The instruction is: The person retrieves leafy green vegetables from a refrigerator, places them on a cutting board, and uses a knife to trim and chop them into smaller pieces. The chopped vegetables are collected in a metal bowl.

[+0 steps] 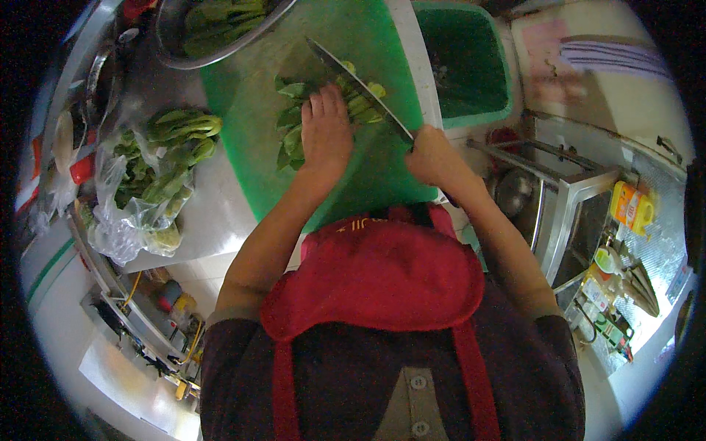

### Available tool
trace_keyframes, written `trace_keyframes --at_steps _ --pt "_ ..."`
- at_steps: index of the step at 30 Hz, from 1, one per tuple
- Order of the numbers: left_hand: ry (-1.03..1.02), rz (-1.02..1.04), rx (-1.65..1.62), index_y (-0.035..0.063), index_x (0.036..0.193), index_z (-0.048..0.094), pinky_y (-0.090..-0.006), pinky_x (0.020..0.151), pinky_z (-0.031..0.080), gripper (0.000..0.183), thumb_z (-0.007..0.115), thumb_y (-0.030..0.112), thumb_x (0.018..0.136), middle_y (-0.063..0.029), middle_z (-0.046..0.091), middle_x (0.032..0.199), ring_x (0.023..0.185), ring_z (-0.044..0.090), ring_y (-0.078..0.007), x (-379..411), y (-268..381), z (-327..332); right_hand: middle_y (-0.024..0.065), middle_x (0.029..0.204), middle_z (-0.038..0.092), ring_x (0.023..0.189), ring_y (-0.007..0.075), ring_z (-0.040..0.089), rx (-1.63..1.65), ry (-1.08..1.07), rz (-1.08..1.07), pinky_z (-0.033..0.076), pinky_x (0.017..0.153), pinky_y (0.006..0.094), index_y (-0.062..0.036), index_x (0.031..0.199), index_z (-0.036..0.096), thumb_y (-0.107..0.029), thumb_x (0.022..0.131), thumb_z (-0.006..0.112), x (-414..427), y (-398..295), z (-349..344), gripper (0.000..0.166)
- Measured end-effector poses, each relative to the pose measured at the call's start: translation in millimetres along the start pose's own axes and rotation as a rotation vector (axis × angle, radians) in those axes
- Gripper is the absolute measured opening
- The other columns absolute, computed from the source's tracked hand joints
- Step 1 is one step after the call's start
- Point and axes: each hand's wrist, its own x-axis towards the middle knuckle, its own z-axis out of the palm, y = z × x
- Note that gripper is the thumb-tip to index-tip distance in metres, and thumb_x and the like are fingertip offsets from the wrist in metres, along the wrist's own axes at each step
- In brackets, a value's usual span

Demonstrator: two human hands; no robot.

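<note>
My left hand [326,129] lies flat, fingers extended close together, on a bunch of leafy greens [291,129] on a green cutting board [248,165]. The pale stem ends [367,105] point to the right, under and beside a long kitchen knife [364,91]. My right hand [433,157] is closed around the knife's handle at the board's right side. The blade slants up and left across the stems, its tip beyond my left fingertips. Whether the edge touches the stems cannot be told.
More greens fill a metal bowl [253,34] at the board's far left corner. A clear plastic bag [124,231] with greens [182,132] rests on the steel counter [207,220] to the left. A green bin [469,118] stands beyond the board's right edge, near a metal rack [562,193].
</note>
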Motion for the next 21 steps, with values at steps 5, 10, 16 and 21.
trace_keyframes --at_steps 5,10,16,21 --pt "-0.062 0.037 -0.027 -0.0071 0.126 0.037 -0.0416 0.092 0.037 0.070 0.065 0.027 0.071 -0.0155 0.047 0.112 0.106 0.044 -0.0289 5 -7 2 0.0253 0.074 0.060 0.068 0.0396 0.060 0.194 -0.013 0.251 0.050 0.060 0.0444 0.0062 0.077 0.058 -0.010 0.069 0.056 24 -4 -13 0.018" --pt "-0.084 -0.052 -0.512 -0.0004 0.124 0.040 -0.0405 0.093 0.039 0.069 0.069 0.012 0.062 -0.0186 0.049 0.113 0.107 0.048 -0.0304 4 -44 -15 0.0128 0.051 0.051 0.040 0.0222 0.054 0.414 0.197 0.238 0.042 0.038 0.0345 0.0085 0.070 0.052 -0.007 0.067 0.060 10 34 -11 0.018" --pt "-0.014 -0.252 -1.128 0.0017 0.124 0.039 -0.0339 0.089 0.043 0.071 0.070 0.004 0.059 -0.0156 0.054 0.112 0.102 0.055 -0.0253 -10 -64 -66 0.0088 0.047 0.049 0.036 0.0189 0.049 0.477 0.338 0.202 0.038 0.035 0.0315 0.0044 0.069 0.053 -0.007 0.071 0.060 -7 54 -27 0.013" --pt "0.153 -0.213 -1.434 0.0024 0.123 0.040 -0.0289 0.090 0.042 0.072 0.070 -0.004 0.058 -0.0102 0.054 0.111 0.101 0.053 -0.0172 -14 -72 -74 0.0054 0.049 0.049 0.038 0.0141 0.047 0.438 0.304 0.118 0.035 0.036 0.0285 0.0030 0.075 0.057 -0.009 0.074 0.058 -13 46 -11 0.012"
